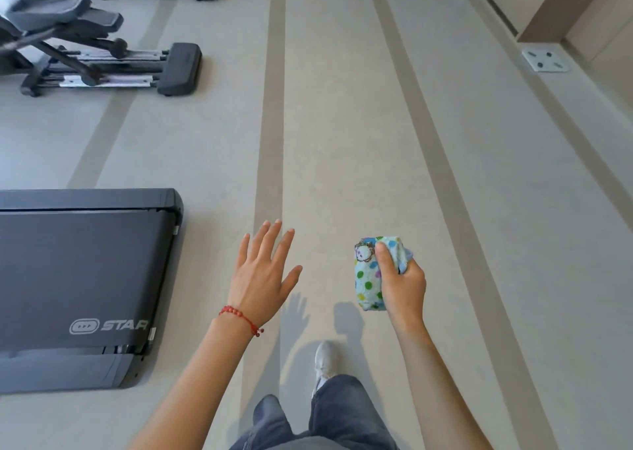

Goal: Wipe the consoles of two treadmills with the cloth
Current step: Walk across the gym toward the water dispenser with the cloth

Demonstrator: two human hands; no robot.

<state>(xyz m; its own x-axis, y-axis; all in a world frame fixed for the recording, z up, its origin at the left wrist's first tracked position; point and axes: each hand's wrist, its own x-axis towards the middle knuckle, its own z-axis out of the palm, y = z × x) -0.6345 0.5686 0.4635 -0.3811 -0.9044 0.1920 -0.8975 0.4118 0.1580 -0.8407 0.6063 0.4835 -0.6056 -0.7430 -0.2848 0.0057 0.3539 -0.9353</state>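
Note:
My right hand grips a folded light-blue cloth with coloured dots, held out over the floor at lower centre right. My left hand is held out flat beside it, fingers straight and spread, holding nothing; a red bead bracelet sits on its wrist. The rear end of a black treadmill deck lies on the floor to the left of my left hand. No treadmill console is in view.
Two elliptical machines stand at the upper left. Beige floor with darker stripes runs ahead. A floor socket plate and a wall base lie at upper right. My legs and a grey shoe show at the bottom.

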